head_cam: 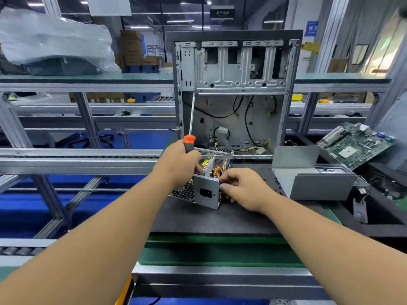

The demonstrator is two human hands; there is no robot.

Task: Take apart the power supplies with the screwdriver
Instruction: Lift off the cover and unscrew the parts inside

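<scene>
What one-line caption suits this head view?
Left hand holds screwdriver upright while right hand grips the opened power supply before an empty computer case.

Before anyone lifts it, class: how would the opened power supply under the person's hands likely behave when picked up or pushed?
The power supply probably stays stiff, since its walls are folded sheet metal. It likely feels heavy for its size, given the copper coil and packed parts inside. With the cover off, the exposed parts look fragile, and the loose wires would probably flop.

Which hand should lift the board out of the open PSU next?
Probably right. The right hand already pinches at the open power supply edge; the left hand holds the screwdriver shaft-up and steadies the case.
</scene>
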